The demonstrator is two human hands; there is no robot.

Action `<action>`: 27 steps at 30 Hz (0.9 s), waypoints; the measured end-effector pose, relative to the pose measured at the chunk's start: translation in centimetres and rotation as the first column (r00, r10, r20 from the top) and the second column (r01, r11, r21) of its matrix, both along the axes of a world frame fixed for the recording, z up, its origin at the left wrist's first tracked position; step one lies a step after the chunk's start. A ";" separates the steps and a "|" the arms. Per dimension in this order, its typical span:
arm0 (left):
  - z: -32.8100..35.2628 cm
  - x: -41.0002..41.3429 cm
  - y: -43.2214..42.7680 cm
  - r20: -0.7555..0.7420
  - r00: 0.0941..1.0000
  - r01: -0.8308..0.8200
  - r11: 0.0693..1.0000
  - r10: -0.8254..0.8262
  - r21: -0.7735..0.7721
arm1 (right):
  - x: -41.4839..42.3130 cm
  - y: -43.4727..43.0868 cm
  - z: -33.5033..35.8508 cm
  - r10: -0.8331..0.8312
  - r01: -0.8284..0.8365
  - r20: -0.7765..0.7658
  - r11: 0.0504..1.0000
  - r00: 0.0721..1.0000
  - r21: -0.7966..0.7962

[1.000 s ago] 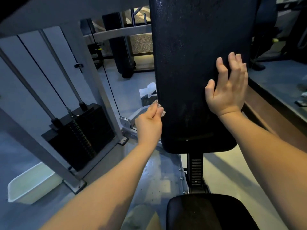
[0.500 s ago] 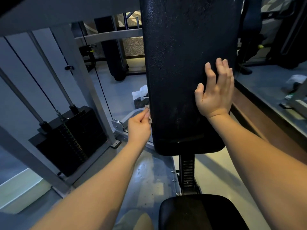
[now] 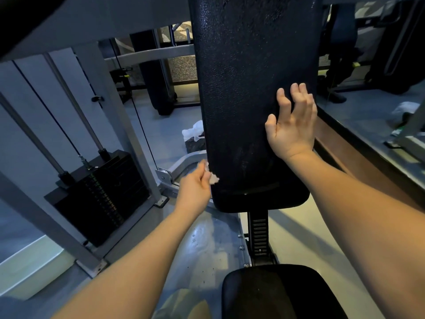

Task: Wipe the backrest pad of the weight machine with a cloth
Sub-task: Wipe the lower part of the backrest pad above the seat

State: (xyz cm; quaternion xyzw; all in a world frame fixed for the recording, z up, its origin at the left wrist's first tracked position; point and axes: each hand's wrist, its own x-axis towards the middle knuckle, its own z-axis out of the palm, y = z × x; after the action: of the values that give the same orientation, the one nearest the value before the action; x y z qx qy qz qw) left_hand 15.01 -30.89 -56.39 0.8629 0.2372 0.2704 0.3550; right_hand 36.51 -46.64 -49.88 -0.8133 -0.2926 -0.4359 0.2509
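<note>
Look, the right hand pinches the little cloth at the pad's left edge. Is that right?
No. It is the left hand that pinches the cloth at the pad's left edge, as the head view shows. The right hand rests open on the pad.

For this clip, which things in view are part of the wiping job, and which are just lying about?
In the job: backrest pad; cloth, pinched by the left hand at the pad's left edge; right hand resting on the pad's right side.
Lying about: weight stack; seat pad; white crumpled thing on the floor; pale bin.
</note>
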 end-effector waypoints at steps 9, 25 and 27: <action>9.4 2.1 -1.6 0.315 0.938 -0.001 0.906 -0.146 0.423 | -0.4 -2.3 0.1 -0.010 -0.004 -0.064 0.978 0.998 -0.209; 7.2 0.5 -0.5 0.019 0.946 0.177 0.564 -0.324 0.806 | -0.9 -2.6 -0.1 -0.047 0.018 -0.112 0.967 0.993 -0.254; 8.3 1.8 -0.2 0.026 0.958 0.142 0.553 -0.285 0.821 | -1.0 -2.6 0.1 -0.062 0.024 -0.128 0.961 0.990 -0.274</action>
State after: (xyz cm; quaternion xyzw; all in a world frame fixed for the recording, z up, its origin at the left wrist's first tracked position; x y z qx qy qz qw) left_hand 16.81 -31.04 -48.07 0.9273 -0.0481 0.3699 -0.0313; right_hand 35.47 -49.23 -49.81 -0.8739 -0.3142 -0.3407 0.1465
